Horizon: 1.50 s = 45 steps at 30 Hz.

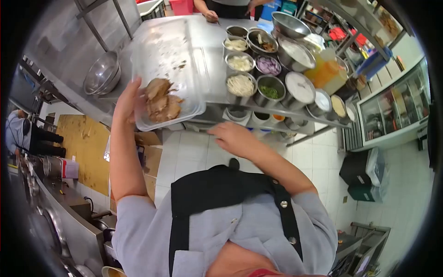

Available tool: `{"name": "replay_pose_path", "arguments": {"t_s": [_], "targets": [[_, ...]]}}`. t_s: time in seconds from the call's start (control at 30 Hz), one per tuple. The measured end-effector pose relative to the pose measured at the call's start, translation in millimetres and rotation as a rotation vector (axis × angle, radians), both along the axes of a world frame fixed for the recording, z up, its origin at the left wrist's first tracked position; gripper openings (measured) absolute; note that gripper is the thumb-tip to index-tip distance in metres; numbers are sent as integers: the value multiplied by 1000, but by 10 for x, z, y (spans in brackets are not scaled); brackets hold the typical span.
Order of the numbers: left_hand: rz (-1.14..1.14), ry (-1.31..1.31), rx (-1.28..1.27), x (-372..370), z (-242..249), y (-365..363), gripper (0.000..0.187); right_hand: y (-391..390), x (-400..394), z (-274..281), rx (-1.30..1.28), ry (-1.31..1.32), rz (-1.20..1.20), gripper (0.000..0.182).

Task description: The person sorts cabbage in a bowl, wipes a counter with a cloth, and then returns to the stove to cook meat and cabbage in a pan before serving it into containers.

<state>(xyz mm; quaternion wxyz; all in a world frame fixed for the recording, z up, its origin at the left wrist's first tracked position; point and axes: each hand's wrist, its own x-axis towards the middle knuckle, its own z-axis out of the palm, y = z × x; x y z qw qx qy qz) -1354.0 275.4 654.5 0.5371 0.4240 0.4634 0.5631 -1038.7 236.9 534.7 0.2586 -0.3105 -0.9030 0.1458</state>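
My left hand point(126, 102) grips the left wall of a long clear plastic container point(199, 99), its fingers partly hidden and blurred. The container's near end juts past the front edge of the steel table point(213, 76). Pieces of brown cooked meat point(161, 104) lie piled at that near end, with dark scraps and smears farther up the container's bottom. To the right of the container, in front of the table edge, my right hand point(234, 138) hangs with loosely bent fingers, apart from one another and holding nothing.
Metal pots of chopped onion point(268, 65), white strips point(240, 85) and green herbs point(271, 87) crowd the table's right side. Steel bowls point(102, 74) sit at left. Across the table stands another person point(211, 16). A glass-front fridge point(392, 104) is at right.
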Motion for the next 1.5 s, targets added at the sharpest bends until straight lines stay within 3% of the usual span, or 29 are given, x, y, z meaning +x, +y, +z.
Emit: {"name": "replay_pose_path", "arguments": {"t_s": [0.07,0.13,0.23,0.33,0.43,0.53,0.67,0.73,0.9,0.97,1.03,1.13,1.37,1.5], "targets": [[-3,-80,-64,-546,-176,416,70,667,-683,-74,200,-105,-36,33],[25,-147,-110,-794,-247,616,67,1192,-1079,-286,496,-25,-80,35],[88,-239,-140,-1139,-261,883,62,1811,-1466,-497,516,-293,-89,37],[147,-146,-114,-1146,-70,886,63,2026,-1574,-576,433,-434,28,38],[250,-63,-58,-1087,61,980,62,2164,-1576,-577,669,-80,2,33],[246,-35,-61,-1125,118,1088,62,2241,-1641,-531,433,-187,-88,31],[126,-65,-50,-1374,-6,1677,64,2303,-1646,-462,212,-284,20,26],[73,-52,-55,-1515,-27,1947,65,2354,-1659,-417,141,-201,34,26],[-12,-78,-35,-1289,326,2402,67,2502,-1596,96,251,535,-327,35],[-21,-107,-11,-1243,361,2599,66,2557,-1638,312,-3,779,-520,33],[-49,-33,57,-1238,232,2865,65,2682,-1608,453,-36,893,-683,31],[-95,69,59,-1084,-74,3206,63,2838,-1658,538,-55,1320,-529,31],[-237,-147,-225,-536,-820,3827,64,2803,-1760,659,130,933,-588,31],[-254,68,-156,-446,-1382,4380,58,3094,-1810,464,234,575,-540,35]]}}
